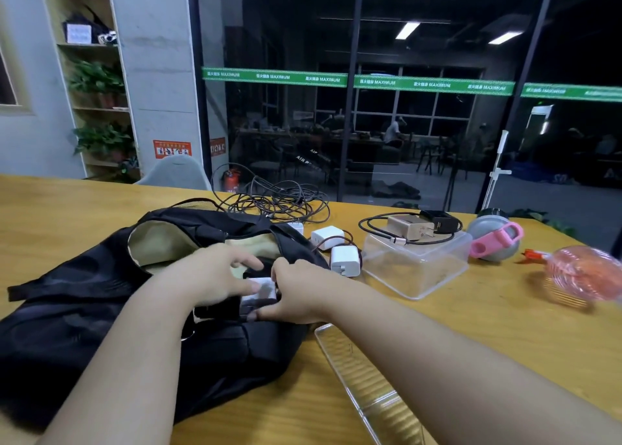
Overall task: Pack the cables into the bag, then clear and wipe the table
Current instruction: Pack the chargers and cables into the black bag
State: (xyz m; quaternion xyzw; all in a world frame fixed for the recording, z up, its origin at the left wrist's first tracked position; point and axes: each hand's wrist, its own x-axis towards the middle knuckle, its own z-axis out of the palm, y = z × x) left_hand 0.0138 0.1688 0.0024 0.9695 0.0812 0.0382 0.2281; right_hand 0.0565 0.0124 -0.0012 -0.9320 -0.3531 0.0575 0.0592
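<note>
A black bag (84,310) with a beige lining lies open on the wooden table (471,337). My left hand (215,276) and my right hand (299,293) meet at its opening, both gripping a white and dark charger block (261,291) that sits partly inside the bag. A tangle of dark cables (279,202) lies behind the bag. Two white chargers (345,259) (326,237) with a reddish cord rest just right of the bag.
A clear plastic box (417,269) carries a gold power bank (409,227), a black adapter and a black cable. Its clear lid (367,384) lies near the front edge. A grey and pink round object (496,237) and a pink mesh item (585,276) sit at right.
</note>
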